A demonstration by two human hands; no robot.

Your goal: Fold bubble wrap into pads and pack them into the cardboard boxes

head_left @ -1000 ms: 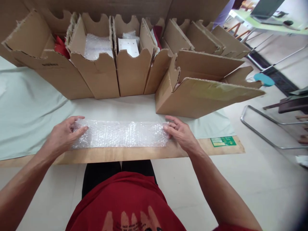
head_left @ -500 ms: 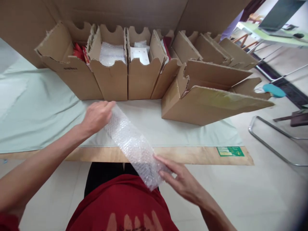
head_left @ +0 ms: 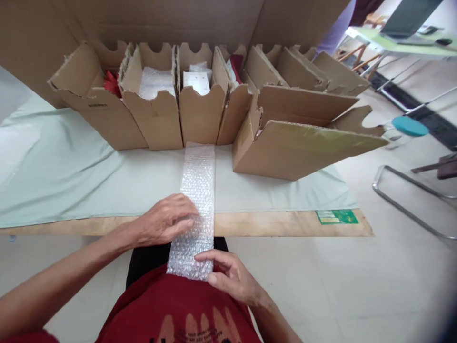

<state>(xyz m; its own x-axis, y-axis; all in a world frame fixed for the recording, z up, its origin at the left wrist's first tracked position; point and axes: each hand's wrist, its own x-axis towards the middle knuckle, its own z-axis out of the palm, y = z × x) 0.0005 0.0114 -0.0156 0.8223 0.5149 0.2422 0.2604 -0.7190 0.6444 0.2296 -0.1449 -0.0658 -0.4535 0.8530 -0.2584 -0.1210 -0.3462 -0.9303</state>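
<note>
A long strip of clear bubble wrap lies lengthwise from near the boxes, across the table's front edge, to my red shirt. My left hand rests on its left side around the middle, with fingers loosely stretched and not wrapped around it. At the near end, my right hand has the right edge between index finger and thumb. The index finger lies on top, while the other fingers are partly hidden.
Behind the wrap stands a row of cardboard bins with red, bubble-wrapped and white items inside. An angled cardboard box sits to the right. Pale green cloth covers the wooden table. A metal-framed seat stands farther right.
The bubble wrap has swung from a diagonal to nearly straight away from me. My left hand has released its far end and moved nearer; my right hand has shifted left with the near end.
</note>
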